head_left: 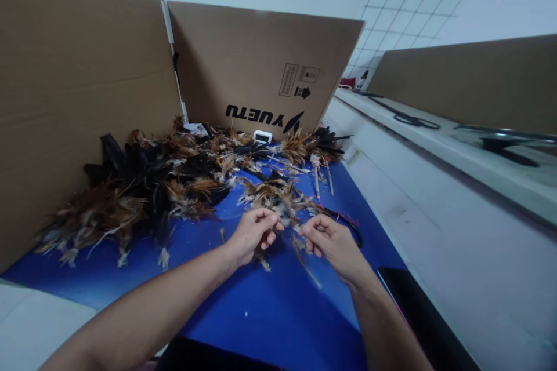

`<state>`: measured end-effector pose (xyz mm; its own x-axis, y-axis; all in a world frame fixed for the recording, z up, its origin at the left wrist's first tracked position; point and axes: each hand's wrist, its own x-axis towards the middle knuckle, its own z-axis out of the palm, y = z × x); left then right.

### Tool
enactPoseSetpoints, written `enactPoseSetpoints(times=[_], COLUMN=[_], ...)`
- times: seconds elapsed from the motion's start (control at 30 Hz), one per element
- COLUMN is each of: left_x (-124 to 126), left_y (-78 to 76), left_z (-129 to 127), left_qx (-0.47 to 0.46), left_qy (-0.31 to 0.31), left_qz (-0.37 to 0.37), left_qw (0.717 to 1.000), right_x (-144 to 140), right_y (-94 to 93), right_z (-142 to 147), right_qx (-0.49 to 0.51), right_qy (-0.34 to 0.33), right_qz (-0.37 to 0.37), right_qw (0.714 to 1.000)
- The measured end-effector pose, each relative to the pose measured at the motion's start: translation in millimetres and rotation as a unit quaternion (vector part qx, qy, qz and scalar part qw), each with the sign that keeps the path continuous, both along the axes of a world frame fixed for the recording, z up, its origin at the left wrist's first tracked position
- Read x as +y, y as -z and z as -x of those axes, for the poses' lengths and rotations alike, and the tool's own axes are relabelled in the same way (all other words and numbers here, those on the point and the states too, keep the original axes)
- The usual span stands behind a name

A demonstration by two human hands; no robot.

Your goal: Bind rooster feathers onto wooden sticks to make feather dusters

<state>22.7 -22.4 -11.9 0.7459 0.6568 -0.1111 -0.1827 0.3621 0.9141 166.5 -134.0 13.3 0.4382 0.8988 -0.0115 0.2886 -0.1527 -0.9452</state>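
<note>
Left hand (252, 235) and right hand (328, 240) pinch small feathers (289, 214) (grip partly hidden) mid-mat (270, 307); feather pile (143, 185) at far-left edge.

Both forearms bare, entering from the bottom edge and converging toward the middle of the view. Left hand (252, 235) palm down, wrist slightly bent, fingers curled inward with thumb and forefinger tips pinched together. Right hand (333, 240) just beside it, not touching, knuckles up, fingers likewise curled into a pinch. The 2 pinches face each other across a narrow gap. Left forearm runs long and diagonal; right forearm shorter, steeper.
</note>
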Motion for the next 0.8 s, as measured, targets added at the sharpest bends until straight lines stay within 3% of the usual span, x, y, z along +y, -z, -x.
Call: enactPoseSetpoints(times=[0.1, 0.2, 0.27, 0.37, 0.47, 0.63, 0.8], left_x=[-2.4, -1.9, -0.6, 0.9, 1.3, 0.7, -0.4], left_y=[0.7, -0.1, -1.1, -1.7, -0.5, 2.2, 1.6], left_z=[0.0, 0.2, 0.2, 0.1, 0.0, -0.1, -0.4], left_qx=[0.007, 0.006, 0.010, 0.016, 0.018, 0.015, 0.008], left_qy=[0.010, 0.004, -0.004, -0.010, -0.008, -0.005, -0.010], left_qz=[-0.002, -0.009, -0.012, -0.013, -0.018, -0.027, -0.025], left_qw=[1.000, 1.000, 1.000, 1.000, 1.000, 1.000, 1.000], right_x=[-3.5, -12.5, -18.6, -23.2, -22.8, -18.1, -14.5], right_y=[-2.2, -5.5, -8.2, -11.6, -12.0, -3.7, -2.5], right_z=[-2.5, -7.9, -9.9, -7.5, -0.7, 5.3, 1.4], right_qx=[-0.009, -0.102, -0.188, -0.285, -0.322, -0.304, -0.176], right_qy=[0.012, -0.058, -0.112, -0.140, -0.161, -0.184, -0.143], right_qz=[0.011, 0.081, 0.151, 0.245, 0.258, 0.209, 0.129], right_qw=[1.000, 0.990, 0.964, 0.916, 0.897, 0.911, 0.965])
